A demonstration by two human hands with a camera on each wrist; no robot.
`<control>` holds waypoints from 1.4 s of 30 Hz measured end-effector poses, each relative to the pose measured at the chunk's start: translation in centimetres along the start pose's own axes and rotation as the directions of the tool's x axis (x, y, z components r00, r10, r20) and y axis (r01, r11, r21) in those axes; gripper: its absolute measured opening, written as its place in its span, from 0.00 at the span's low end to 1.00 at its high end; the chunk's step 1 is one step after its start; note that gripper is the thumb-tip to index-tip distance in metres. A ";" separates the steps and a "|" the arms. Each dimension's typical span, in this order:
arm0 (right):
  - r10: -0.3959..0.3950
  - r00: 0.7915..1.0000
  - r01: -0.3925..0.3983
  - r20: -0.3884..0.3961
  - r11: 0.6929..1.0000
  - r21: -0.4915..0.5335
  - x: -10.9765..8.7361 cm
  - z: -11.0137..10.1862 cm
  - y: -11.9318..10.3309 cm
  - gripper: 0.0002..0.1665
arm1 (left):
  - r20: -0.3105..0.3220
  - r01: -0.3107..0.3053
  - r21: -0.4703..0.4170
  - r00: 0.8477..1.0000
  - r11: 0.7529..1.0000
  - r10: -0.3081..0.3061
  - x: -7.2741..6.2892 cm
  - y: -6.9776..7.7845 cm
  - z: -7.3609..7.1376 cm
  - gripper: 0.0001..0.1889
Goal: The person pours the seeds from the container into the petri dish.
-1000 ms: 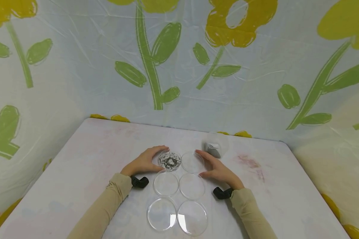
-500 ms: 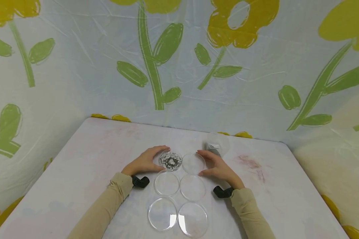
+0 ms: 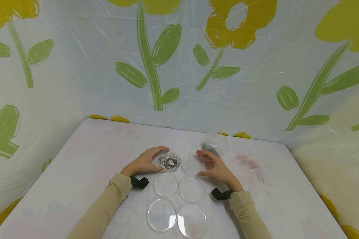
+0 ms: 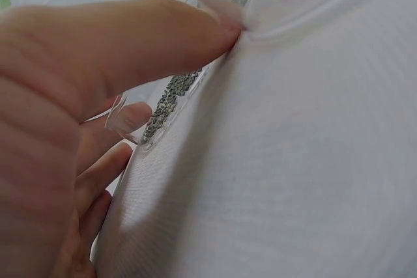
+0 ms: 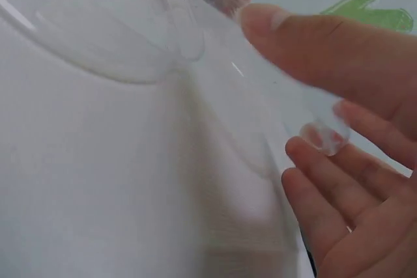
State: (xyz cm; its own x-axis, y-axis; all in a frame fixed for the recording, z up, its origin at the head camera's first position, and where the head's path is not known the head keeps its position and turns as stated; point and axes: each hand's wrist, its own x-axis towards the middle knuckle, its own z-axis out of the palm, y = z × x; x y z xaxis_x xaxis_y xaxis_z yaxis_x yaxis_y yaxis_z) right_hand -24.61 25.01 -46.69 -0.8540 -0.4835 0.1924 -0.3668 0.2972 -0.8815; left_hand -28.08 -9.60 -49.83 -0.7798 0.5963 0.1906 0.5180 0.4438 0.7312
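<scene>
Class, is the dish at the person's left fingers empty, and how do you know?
Not empty: dark grains lie scattered in the dish, visible in the head and left wrist views.

So we've got dishes (image 3: 162,214) that look like smooth, glossy clear plastic, plus grains (image 4: 166,105) that read as rough and matt. Sleeves (image 3: 100,209) look like matt, creased cloth to us, wrist mounts (image 3: 140,182) like dull plastic, and the backdrop (image 3: 191,83)'s wrinkly with a slight sheen.

Our desk (image 3: 287,186) carries a speckled dish (image 3: 171,162) and clear dish (image 3: 192,165) between the fingers (image 3: 208,155), four dishes (image 3: 192,189) nearer us, a grey object (image 3: 214,150) beyond.
</scene>
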 end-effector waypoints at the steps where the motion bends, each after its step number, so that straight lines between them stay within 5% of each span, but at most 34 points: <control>1: -0.007 1.000 0.007 0.003 1.000 0.016 0.0 0.1 0.0 0.49 | 0.000 0.001 0.001 1.000 1.000 -0.001 0.0 0.0 0.0 0.43; 12: -0.081 0.997 0.081 -0.008 0.992 0.101 0.5 1.1 -0.7 0.48 | -0.005 -0.017 0.003 1.000 1.000 0.017 -0.1 0.0 -0.1 0.42; 28: -0.035 0.998 0.024 0.061 0.984 0.176 1.2 1.6 -1.2 0.51 | -0.001 -0.015 -0.005 1.000 1.000 0.015 -0.1 -0.2 0.1 0.47; 42: -0.075 0.995 0.068 0.058 0.990 0.125 2.1 1.6 -2.0 0.53 | -0.002 -0.021 0.006 1.000 1.000 0.021 0.2 -0.3 0.1 0.48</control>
State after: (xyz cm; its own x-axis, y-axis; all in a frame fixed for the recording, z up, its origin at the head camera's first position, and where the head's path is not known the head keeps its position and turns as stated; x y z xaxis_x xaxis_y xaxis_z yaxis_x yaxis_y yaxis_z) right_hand -25.13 22.09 -45.18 -0.8012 -0.5512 0.2330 -0.3747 0.1585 -0.9135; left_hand -28.37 -9.55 -50.04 -0.7697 0.6039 0.2069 0.5360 0.4353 0.7234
